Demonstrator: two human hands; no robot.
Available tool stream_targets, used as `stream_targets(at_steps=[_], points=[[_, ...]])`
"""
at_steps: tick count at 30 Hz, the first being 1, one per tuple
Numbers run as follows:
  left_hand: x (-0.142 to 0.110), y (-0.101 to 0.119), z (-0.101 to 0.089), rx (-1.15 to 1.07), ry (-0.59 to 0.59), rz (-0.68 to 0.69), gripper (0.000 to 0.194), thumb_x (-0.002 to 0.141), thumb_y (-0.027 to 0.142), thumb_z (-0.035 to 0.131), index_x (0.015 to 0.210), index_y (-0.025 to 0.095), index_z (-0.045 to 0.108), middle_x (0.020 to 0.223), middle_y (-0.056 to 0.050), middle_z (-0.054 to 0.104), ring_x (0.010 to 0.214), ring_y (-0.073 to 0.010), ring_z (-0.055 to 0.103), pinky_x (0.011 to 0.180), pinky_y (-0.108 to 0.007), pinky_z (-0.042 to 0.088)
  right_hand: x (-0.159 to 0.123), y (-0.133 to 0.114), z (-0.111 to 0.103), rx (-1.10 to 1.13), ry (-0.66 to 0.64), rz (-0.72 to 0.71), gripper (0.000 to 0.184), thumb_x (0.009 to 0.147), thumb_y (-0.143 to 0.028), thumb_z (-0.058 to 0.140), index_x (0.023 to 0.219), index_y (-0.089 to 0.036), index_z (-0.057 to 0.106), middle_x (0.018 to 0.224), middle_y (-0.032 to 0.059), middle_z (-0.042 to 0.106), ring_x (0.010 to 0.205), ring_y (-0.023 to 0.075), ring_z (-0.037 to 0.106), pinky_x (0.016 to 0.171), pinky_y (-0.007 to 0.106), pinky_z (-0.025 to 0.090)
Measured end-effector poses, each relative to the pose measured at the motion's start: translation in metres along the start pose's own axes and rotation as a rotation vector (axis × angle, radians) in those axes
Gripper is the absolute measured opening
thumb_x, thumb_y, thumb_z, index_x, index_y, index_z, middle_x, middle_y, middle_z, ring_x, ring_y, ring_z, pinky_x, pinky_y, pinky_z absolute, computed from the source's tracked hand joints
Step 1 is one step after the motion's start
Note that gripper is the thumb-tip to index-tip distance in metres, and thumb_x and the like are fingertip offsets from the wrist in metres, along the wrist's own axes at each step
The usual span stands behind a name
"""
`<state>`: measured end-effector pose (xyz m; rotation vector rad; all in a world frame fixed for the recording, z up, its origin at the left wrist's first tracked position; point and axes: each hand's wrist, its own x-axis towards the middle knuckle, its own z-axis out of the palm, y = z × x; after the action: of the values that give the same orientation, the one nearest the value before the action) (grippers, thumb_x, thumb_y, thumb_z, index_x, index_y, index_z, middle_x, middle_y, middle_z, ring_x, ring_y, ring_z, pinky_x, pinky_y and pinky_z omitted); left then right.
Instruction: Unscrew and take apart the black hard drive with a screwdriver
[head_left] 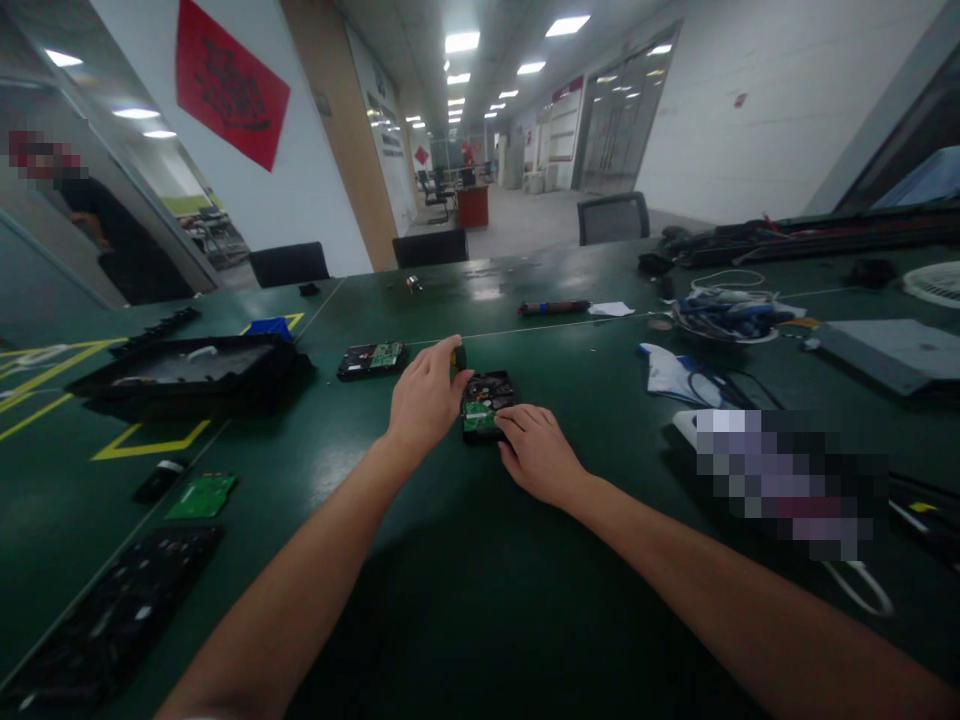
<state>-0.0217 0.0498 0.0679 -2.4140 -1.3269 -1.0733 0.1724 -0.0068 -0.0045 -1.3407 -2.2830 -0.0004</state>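
A hard drive point(480, 405) with a green circuit board on its near part lies on the dark green table, between my hands. My left hand point(426, 395) is closed on a small black and yellow handle, which looks like a screwdriver point(460, 354), at the drive's far left corner. Its tip is hidden. My right hand point(541, 458) rests at the drive's right side, fingers closed on its near right edge, with fingertips on the green board. A second hard drive point(371, 360) lies left of my left hand, its green board facing up.
A black tray point(195, 370) stands at the left. Nearer lie a loose green circuit board point(202, 496) and a black panel point(112, 610). To the right are a cable bundle point(731, 312), a grey metal box point(889, 352), a glove point(675, 375) and a blurred-out object point(787, 480).
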Motion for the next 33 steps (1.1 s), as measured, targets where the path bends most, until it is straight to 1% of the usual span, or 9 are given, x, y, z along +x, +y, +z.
stream_targets(at_steps=[3,5,8,13,17,21,24,28,33], points=[[-0.001,-0.002,0.001,-0.043,-0.012,-0.071,0.047,0.095,0.033,0.072,0.134,0.017,0.051,0.127,-0.017,0.07,0.116,-0.032,0.07,0.099,-0.049,0.057,0.0,-0.001,-0.002,0.01,0.002,0.004,0.035,0.098,-0.016,0.055,0.129,-0.013,0.069,0.132,0.0168,0.068,0.125,0.0326,0.058,0.108,0.053,0.046],[-0.001,-0.001,0.0,-0.064,-0.026,-0.095,0.044,0.096,0.033,0.072,0.132,0.018,0.052,0.123,-0.015,0.07,0.111,-0.0308,0.071,0.095,-0.048,0.058,0.0,-0.002,-0.003,0.005,-0.004,0.011,0.034,0.098,-0.016,0.055,0.129,-0.013,0.069,0.132,0.0166,0.068,0.126,0.0325,0.058,0.108,0.053,0.046],[0.001,0.0,-0.004,-0.053,-0.02,-0.037,0.038,0.097,0.024,0.068,0.132,0.02,0.055,0.125,-0.013,0.069,0.116,-0.0291,0.067,0.1,-0.046,0.056,0.0,-0.002,-0.002,-0.01,-0.012,0.015,0.034,0.098,-0.017,0.055,0.129,-0.012,0.069,0.133,0.0167,0.068,0.126,0.0328,0.058,0.109,0.052,0.045],[0.002,0.001,-0.007,0.008,0.0,0.0,0.04,0.098,0.017,0.061,0.137,0.023,0.058,0.128,-0.013,0.067,0.121,-0.028,0.065,0.104,-0.044,0.054,0.0,0.0,0.001,-0.006,0.012,-0.004,0.035,0.097,-0.016,0.055,0.129,-0.014,0.069,0.132,0.0171,0.068,0.126,0.0322,0.057,0.108,0.052,0.045],[0.0,-0.001,-0.004,-0.001,-0.005,-0.009,0.044,0.098,0.02,0.065,0.141,0.02,0.053,0.134,-0.015,0.068,0.126,-0.0296,0.066,0.107,-0.046,0.053,-0.001,0.001,0.001,0.003,0.012,-0.009,0.035,0.097,-0.016,0.054,0.129,-0.013,0.069,0.132,0.0167,0.068,0.126,0.0323,0.057,0.108,0.052,0.045],[-0.001,-0.002,0.0,-0.039,-0.01,-0.112,0.049,0.093,0.035,0.076,0.132,0.019,0.052,0.124,-0.015,0.071,0.111,-0.0312,0.072,0.095,-0.046,0.058,0.0,0.001,0.0,0.011,0.015,-0.008,0.034,0.096,-0.015,0.055,0.128,-0.012,0.069,0.132,0.0171,0.068,0.125,0.0326,0.058,0.107,0.051,0.045],[0.0,-0.002,0.0,-0.063,-0.009,-0.172,0.046,0.091,0.036,0.078,0.126,0.021,0.052,0.116,-0.012,0.072,0.1,-0.0293,0.074,0.086,-0.044,0.06,0.0,0.001,0.001,0.014,0.024,-0.01,0.034,0.095,-0.014,0.056,0.127,-0.014,0.069,0.13,0.0162,0.069,0.124,0.0324,0.058,0.106,0.051,0.046],[0.002,-0.001,-0.005,-0.047,-0.008,-0.088,0.034,0.097,0.027,0.069,0.127,0.023,0.054,0.119,-0.011,0.069,0.107,-0.0272,0.07,0.092,-0.043,0.058,0.0,0.002,0.003,0.001,0.023,-0.007,0.034,0.096,-0.015,0.055,0.127,-0.015,0.069,0.13,0.0157,0.068,0.124,0.0323,0.058,0.106,0.051,0.045],[0.003,0.001,-0.009,0.03,0.026,0.005,0.033,0.099,0.017,0.059,0.132,0.022,0.06,0.125,-0.013,0.066,0.118,-0.029,0.063,0.102,-0.047,0.054,-0.001,0.001,0.001,-0.008,0.011,-0.005,0.035,0.097,-0.016,0.055,0.129,-0.014,0.069,0.132,0.0161,0.068,0.125,0.0318,0.057,0.108,0.051,0.045]])
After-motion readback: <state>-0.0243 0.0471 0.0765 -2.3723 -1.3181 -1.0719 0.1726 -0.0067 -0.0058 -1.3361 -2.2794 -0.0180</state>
